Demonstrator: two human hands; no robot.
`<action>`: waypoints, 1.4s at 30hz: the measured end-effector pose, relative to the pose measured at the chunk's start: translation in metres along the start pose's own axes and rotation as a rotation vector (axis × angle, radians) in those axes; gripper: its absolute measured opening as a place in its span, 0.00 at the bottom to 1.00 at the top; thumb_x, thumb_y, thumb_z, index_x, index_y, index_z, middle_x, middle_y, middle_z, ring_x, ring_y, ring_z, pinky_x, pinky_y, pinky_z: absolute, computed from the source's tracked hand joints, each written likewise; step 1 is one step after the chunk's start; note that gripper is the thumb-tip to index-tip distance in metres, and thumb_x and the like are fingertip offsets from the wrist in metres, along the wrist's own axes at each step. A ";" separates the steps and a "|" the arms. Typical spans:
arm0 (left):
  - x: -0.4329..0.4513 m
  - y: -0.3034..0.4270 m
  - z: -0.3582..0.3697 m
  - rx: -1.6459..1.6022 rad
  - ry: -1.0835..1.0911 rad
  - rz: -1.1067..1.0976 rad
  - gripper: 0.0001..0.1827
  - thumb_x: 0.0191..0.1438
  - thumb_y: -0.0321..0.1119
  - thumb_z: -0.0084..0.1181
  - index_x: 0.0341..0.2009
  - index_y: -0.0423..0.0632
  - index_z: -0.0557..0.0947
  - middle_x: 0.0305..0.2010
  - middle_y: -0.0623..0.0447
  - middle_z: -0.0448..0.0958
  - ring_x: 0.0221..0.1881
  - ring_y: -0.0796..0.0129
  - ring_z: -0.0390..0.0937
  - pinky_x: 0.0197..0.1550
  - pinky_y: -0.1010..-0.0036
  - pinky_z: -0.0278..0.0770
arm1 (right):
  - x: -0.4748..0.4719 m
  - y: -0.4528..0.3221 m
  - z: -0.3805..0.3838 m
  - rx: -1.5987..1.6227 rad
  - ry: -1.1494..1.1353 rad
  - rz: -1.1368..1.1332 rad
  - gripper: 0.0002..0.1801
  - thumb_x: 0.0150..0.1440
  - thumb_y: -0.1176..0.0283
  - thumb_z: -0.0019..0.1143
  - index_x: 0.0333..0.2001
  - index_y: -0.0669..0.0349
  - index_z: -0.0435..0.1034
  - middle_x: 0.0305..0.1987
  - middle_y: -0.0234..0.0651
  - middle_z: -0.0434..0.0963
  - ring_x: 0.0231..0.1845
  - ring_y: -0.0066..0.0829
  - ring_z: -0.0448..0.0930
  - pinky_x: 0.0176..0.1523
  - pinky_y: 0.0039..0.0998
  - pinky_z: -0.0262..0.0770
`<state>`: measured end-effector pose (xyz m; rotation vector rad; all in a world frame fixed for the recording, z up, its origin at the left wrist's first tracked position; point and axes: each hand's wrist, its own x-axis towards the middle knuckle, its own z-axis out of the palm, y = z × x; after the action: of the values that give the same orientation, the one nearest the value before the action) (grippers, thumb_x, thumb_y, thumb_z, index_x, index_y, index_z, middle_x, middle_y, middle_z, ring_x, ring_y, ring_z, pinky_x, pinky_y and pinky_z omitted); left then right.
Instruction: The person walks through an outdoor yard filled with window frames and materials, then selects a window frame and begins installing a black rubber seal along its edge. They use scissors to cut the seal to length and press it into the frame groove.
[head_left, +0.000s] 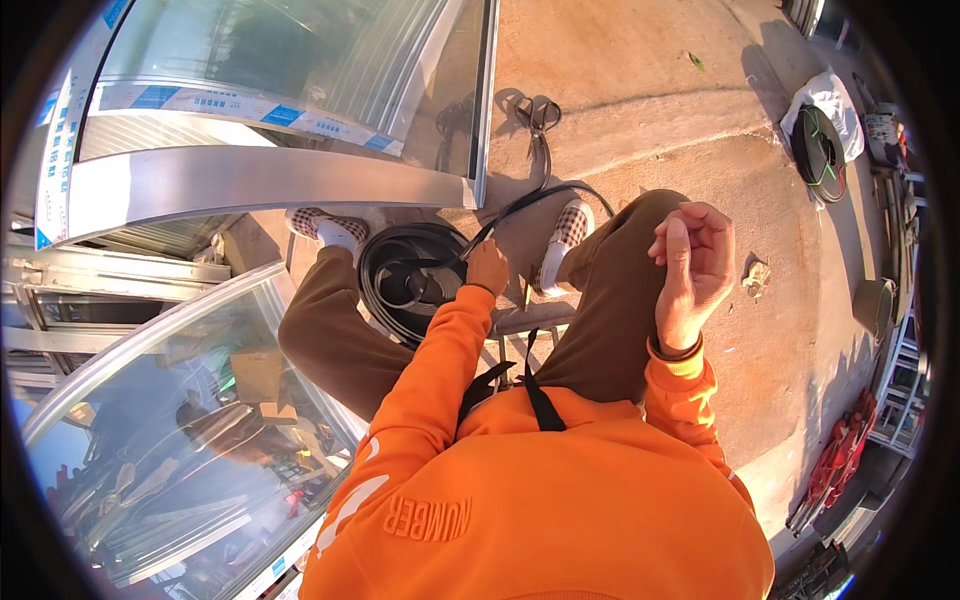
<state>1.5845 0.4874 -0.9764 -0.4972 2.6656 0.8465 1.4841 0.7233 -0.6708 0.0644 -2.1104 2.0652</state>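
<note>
My left hand (487, 267) is closed around a length of black rubber strip (517, 204), beside the right edge of its coil. The coil of black strip (375, 259) lies on the ground between my feet. From my hand the strip runs forward and bends over near my right shoe (568, 229). My right hand (694, 274) is raised above my right thigh, palm up, fingers loosely curled and thumb apart, with nothing visible in it. What appears to be a pair of scissors (537, 118) with dark handle loops lies on the concrete ahead.
An aluminium-framed glass panel (270, 178) stands close at the front left. Another glass panel (187, 442) is beside my left leg. At the far right lie a second black coil (816, 154), a white plastic bag (836, 105) and a red bundle (836, 457). Crumpled scrap (756, 277) lies on the ground.
</note>
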 end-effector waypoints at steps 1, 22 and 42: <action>0.013 -0.009 0.002 0.079 0.048 -0.049 0.26 0.58 0.36 0.60 0.56 0.34 0.73 0.60 0.31 0.72 0.63 0.41 0.69 0.63 0.55 0.68 | -0.003 0.011 0.006 -0.034 -0.043 0.018 0.09 0.63 0.82 0.54 0.48 0.68 0.70 0.34 0.34 0.78 0.30 0.17 0.76 0.35 0.18 0.73; -0.139 0.062 -0.195 -0.898 -0.283 0.184 0.07 0.57 0.29 0.68 0.36 0.40 0.83 0.29 0.62 0.75 0.30 0.81 0.68 0.33 0.80 0.67 | -0.072 0.095 0.099 0.524 -0.427 1.015 0.22 0.71 0.58 0.47 0.46 0.70 0.75 0.46 0.41 0.83 0.45 0.30 0.83 0.50 0.30 0.81; -0.202 0.106 -0.256 -1.296 0.056 0.355 0.15 0.70 0.32 0.48 0.56 0.38 0.75 0.35 0.57 0.74 0.32 0.77 0.71 0.39 0.80 0.73 | -0.130 -0.019 0.076 0.433 -0.974 0.331 0.14 0.68 0.76 0.49 0.54 0.72 0.70 0.46 0.36 0.80 0.48 0.27 0.83 0.56 0.29 0.76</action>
<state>1.6769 0.4626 -0.6467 -0.2628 1.8987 2.6368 1.6072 0.6346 -0.6745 1.0316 -2.1137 3.0911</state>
